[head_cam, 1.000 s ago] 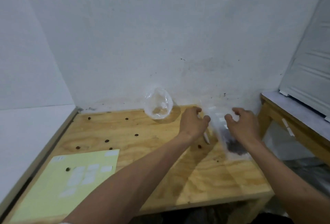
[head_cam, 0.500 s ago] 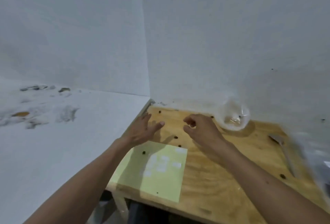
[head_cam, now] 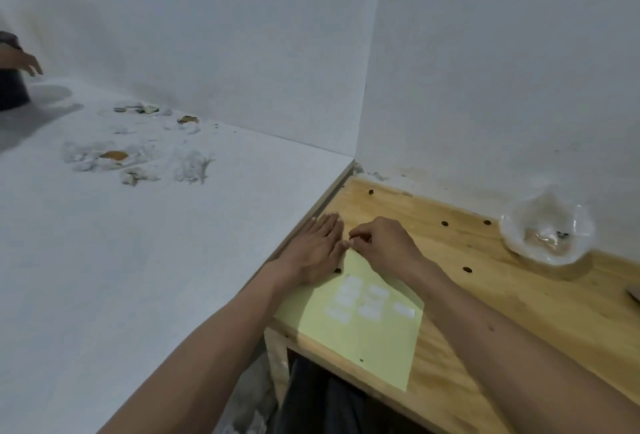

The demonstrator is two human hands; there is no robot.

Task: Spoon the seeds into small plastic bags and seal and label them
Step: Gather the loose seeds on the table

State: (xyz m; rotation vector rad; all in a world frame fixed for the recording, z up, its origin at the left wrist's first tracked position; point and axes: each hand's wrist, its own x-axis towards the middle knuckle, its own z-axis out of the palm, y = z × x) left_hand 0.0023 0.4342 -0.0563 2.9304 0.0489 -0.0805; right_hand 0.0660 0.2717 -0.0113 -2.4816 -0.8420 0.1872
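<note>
A pale yellow sheet (head_cam: 367, 340) carrying several white labels (head_cam: 372, 302) lies on the wooden table (head_cam: 519, 302) near its left edge. My left hand (head_cam: 318, 250) presses flat on the sheet's far left corner, fingers straight. My right hand (head_cam: 384, 246) is beside it with fingers curled, the fingertips pinching at the sheet's top edge; what they hold is too small to tell. A clear plastic bowl (head_cam: 545, 229) with a few seeds stands against the wall at the right. The seed bag is out of view.
Loose dark seeds (head_cam: 467, 269) dot the table. A white surface (head_cam: 138, 243) with crumbled white and orange debris (head_cam: 114, 156) adjoins on the left. Another person's hand (head_cam: 29, 61) shows at the far left. White walls close the corner.
My view swung left, away from the seed bag. Both hands moved from the bag to the yellow sheet; the left now lies flat and the right pinches at the sheet's top edge.
</note>
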